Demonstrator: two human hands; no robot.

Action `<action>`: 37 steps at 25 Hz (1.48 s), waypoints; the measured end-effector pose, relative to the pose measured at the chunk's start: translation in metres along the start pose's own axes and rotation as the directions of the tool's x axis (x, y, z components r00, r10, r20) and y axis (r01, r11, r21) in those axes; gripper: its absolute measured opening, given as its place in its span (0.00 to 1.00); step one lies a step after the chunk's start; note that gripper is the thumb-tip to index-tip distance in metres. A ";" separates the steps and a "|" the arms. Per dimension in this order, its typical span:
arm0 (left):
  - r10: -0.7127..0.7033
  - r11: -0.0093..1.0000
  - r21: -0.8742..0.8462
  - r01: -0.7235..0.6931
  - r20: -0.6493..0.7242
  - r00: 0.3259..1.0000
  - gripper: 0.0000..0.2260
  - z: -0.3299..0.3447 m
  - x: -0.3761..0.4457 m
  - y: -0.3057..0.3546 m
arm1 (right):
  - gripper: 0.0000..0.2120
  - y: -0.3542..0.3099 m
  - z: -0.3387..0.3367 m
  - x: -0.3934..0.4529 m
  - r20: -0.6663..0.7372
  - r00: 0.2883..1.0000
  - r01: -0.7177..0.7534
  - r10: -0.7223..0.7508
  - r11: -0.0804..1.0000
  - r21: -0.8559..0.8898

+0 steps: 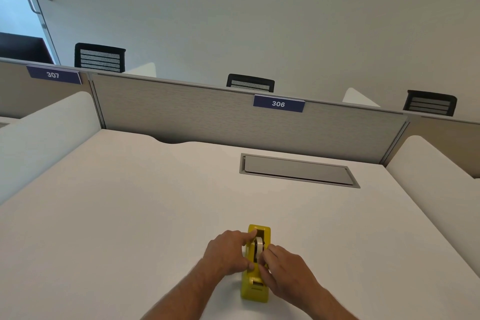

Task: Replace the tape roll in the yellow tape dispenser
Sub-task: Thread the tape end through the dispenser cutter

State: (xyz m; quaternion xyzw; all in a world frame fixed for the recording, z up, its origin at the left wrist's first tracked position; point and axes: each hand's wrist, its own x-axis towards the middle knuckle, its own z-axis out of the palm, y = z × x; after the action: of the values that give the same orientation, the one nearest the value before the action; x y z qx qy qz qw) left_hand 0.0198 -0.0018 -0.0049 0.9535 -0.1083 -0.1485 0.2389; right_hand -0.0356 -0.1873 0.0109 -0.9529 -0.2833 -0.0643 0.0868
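Yellow tape dispenser (255, 280) gripped by left hand (228, 252) | right hand (283, 267) pinching tape roll (259, 244), half-hidden

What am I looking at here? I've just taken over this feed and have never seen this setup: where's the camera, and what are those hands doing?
There is one picture, from a camera worn on a person's head, looking forward and down. No machine: two bare hands work on a white desk. A yellow tape dispenser stands on it, with a pale tape roll seated in its slot. The left hand grips the dispenser's side, a finger on its top; the right hand pinches at the roll. Farther back lie a grey cable hatch and a partition labelled 306.
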 end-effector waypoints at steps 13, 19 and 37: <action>0.003 1.000 0.023 -0.003 0.007 1.000 0.40 -0.002 -0.002 0.004 | 0.09 -0.018 -0.006 -0.020 -0.070 0.997 -0.026 0.024 0.999 -0.030; 0.003 1.000 0.025 -0.004 0.014 1.000 0.39 -0.004 -0.003 0.004 | 0.06 -0.030 -0.011 -0.026 -0.057 0.998 -0.034 0.028 0.995 -0.093; -0.021 0.998 0.056 0.020 0.012 1.000 0.39 0.000 -0.003 0.007 | 0.13 -0.038 -0.002 -0.035 -0.238 0.970 0.021 -0.052 0.991 -0.133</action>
State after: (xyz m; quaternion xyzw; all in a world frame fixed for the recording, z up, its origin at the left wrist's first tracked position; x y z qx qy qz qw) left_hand 0.0164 -0.0068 -0.0006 0.9600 -0.1040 -0.1538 0.2097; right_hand -0.0854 -0.1752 0.0122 -0.9364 -0.2833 -0.1991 0.0574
